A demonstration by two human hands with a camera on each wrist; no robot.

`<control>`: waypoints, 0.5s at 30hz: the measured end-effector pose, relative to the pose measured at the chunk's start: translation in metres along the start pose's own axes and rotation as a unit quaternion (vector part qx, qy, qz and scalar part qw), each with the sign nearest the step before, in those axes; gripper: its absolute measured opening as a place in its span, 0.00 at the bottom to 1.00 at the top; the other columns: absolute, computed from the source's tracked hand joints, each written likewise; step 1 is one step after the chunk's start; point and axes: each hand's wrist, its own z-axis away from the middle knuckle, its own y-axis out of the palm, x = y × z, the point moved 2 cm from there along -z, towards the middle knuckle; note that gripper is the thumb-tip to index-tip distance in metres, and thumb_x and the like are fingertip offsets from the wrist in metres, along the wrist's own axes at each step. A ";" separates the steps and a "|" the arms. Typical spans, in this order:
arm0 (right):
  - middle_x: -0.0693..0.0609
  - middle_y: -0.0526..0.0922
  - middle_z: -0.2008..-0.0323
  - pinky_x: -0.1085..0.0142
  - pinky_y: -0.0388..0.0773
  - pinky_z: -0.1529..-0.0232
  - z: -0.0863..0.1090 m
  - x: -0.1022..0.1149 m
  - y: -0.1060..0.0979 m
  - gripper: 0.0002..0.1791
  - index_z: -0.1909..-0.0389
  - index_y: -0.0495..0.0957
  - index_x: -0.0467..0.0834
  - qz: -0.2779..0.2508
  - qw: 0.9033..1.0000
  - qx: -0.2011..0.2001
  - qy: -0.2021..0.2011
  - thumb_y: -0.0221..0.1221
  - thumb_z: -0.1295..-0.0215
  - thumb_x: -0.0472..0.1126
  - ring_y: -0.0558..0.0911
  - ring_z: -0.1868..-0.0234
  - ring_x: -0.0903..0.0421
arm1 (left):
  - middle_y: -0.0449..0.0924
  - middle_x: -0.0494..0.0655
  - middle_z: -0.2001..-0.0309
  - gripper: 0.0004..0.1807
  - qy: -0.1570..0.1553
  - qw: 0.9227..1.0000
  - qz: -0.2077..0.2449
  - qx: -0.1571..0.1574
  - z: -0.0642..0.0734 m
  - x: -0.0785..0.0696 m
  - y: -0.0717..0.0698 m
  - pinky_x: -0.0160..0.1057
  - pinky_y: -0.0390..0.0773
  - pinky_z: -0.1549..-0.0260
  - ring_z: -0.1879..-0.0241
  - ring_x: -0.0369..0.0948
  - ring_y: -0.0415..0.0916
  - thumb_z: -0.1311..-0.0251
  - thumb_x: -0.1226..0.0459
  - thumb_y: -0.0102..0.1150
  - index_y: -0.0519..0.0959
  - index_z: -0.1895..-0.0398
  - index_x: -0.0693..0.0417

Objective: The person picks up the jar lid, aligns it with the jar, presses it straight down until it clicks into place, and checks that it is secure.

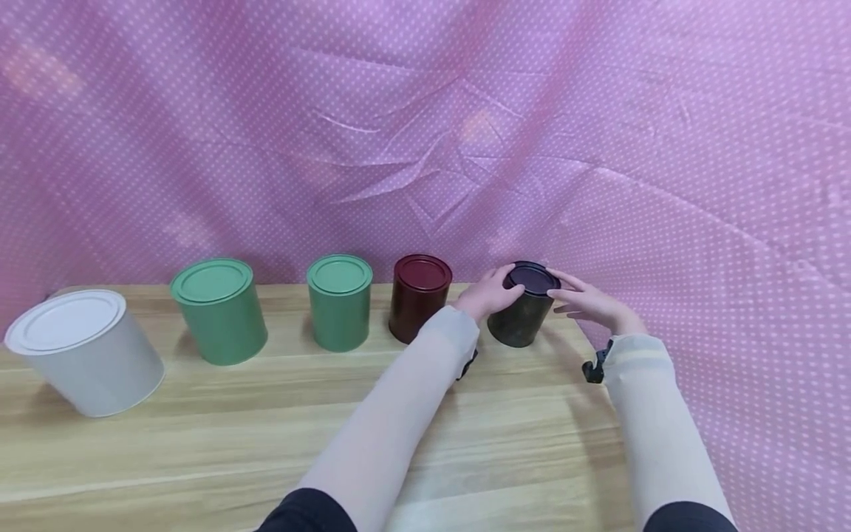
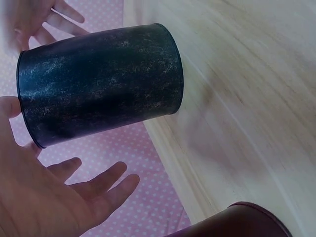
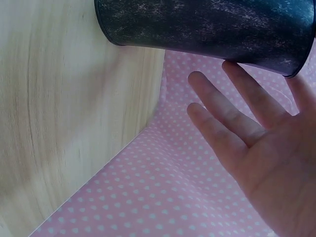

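A black tin can (image 1: 520, 318) with mottled sides and a dark lid (image 1: 534, 278) stands upright toward the right end of the wooden table. My left hand (image 1: 490, 294) reaches to its left side, with thumb and index finger at the top rim. In the left wrist view, the other fingers of that hand spread away from the can's wall. From the right, my right hand (image 1: 592, 301) meets the same rim with its fingertips. Its fingers are long and spread in the right wrist view, one fingertip right at the can's side.
Left of the black can stand a dark red can (image 1: 420, 299), a small green can (image 1: 340, 307), a larger green can (image 1: 222, 318) and a wide white can (image 1: 100, 362), all lidded. A pink dotted cloth (image 1: 425, 133) hangs behind the wooden table (image 1: 199, 443) and along its right edge.
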 end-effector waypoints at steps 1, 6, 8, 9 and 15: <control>0.31 0.46 0.26 0.39 0.52 0.29 0.000 -0.001 0.000 0.39 0.22 0.36 0.54 0.000 1.000 0.001 0.001 0.47 0.25 0.50 0.62 0.33 0.28 | 0.53 0.44 0.24 0.34 -0.001 1.000 0.000 -0.002 0.000 0.000 0.000 0.50 0.65 0.34 0.28 0.48 0.58 0.33 0.42 0.42 0.52 0.25 0.30; 0.32 0.43 0.25 0.37 0.51 0.30 -0.002 -0.002 0.002 0.40 0.23 0.34 0.53 -0.006 1.000 0.006 0.007 0.47 0.26 0.50 0.61 0.33 0.27 | 0.56 0.43 0.26 0.33 -0.007 1.000 -0.002 -0.008 0.003 -0.003 -0.001 0.49 0.65 0.35 0.29 0.46 0.58 0.33 0.42 0.43 0.54 0.25 0.31; 0.31 0.43 0.25 0.37 0.51 0.30 -0.002 0.000 0.002 0.40 0.23 0.34 0.53 -0.004 1.000 0.004 0.009 0.47 0.26 0.50 0.61 0.33 0.26 | 0.57 0.44 0.26 0.33 -0.008 1.000 0.001 -0.009 0.004 -0.004 -0.002 0.50 0.66 0.35 0.29 0.45 0.59 0.33 0.42 0.44 0.55 0.26 0.32; 0.31 0.43 0.26 0.37 0.52 0.30 -0.002 0.001 0.002 0.40 0.23 0.34 0.53 0.000 1.000 0.003 0.009 0.47 0.26 0.50 0.61 0.33 0.26 | 0.57 0.44 0.26 0.33 -0.010 1.000 0.001 -0.010 0.004 -0.005 -0.003 0.50 0.66 0.36 0.29 0.45 0.59 0.33 0.42 0.44 0.55 0.26 0.31; 0.30 0.43 0.26 0.35 0.54 0.31 0.000 0.006 0.002 0.42 0.23 0.33 0.54 0.027 0.999 0.006 0.028 0.48 0.27 0.51 0.62 0.33 0.27 | 0.58 0.45 0.26 0.33 -0.015 1.000 0.001 -0.008 0.005 -0.006 -0.003 0.50 0.67 0.37 0.30 0.46 0.60 0.33 0.42 0.44 0.55 0.26 0.31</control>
